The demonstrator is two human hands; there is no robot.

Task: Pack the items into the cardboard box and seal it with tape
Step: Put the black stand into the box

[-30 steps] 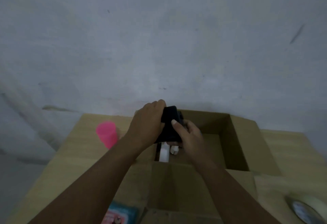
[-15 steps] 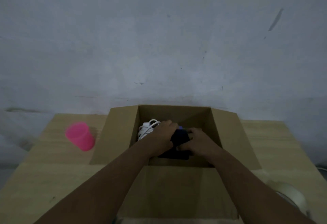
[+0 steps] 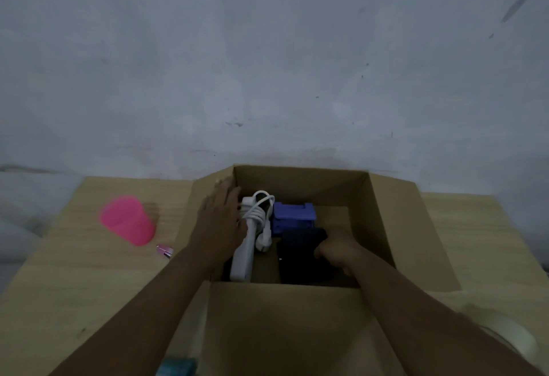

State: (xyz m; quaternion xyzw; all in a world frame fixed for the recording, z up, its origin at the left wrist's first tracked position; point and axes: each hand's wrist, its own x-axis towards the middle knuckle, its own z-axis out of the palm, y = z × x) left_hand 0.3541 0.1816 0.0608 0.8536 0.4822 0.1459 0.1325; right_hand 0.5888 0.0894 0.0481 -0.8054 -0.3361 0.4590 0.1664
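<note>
Nearest, at the lower right edge, a blurred tape roll [image 3: 505, 337] flat on the table [image 3: 74, 286]; at the bottom edge, a corner of something blue-green [image 3: 178, 366], too cut off to identify. Beyond that, reaches with both arms over the folded-out near flap into the open cardboard box [image 3: 297, 185]. Clenches the right grip [image 3: 338, 252] on a black pouch [image 3: 300, 253] low in the box's right half. Lays the left grip [image 3: 221, 218] released, fingers straight, against the box's left wall, just beside a white power strip [image 3: 245, 253] with its cord coiled on top. Further in, between strip and pouch, a purple-blue plastic block [image 3: 292, 215]. Left of the box, on the table, a pink cup [image 3: 127, 221] on its side, with a small pink object [image 3: 165, 250] near it. Farthest back, a grey wall [image 3: 267, 63].
</note>
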